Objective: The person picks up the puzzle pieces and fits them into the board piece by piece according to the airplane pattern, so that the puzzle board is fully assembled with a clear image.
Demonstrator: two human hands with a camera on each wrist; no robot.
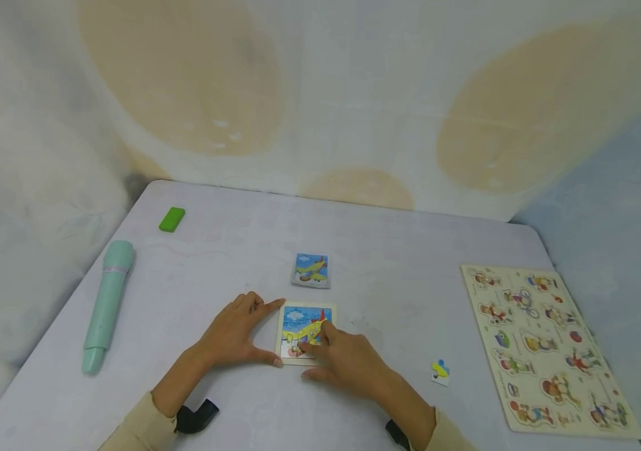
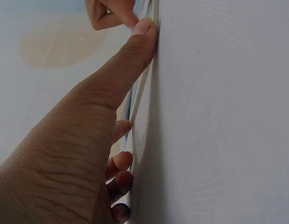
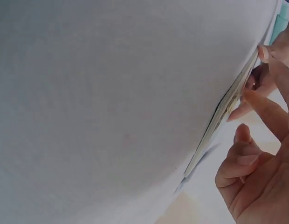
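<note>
A small wooden jigsaw puzzle [image 1: 297,361] with a yellow airplane on blue sky lies flat in the middle of the table, in the head view. My left hand [image 1: 231,338] braces its left side, thumb at the near corner and index fingertip at the far one. Over its right part, my right hand [image 1: 351,363] touches the picture with extended fingers, covering some pieces. Both wrist views show the puzzle edge-on; no separate piece shows between my right fingers [image 3: 265,112]. A loose yellow, blue and white puzzle piece [image 1: 440,372] lies to the right.
Behind the puzzle lies a small airplane picture packet [image 1: 311,270]. A mint-green tube-shaped case [image 1: 108,307] and a green block [image 1: 171,219] are at left. At right rests a large wooden figure board [image 1: 546,354]. The table's far edge meets the wall backdrop.
</note>
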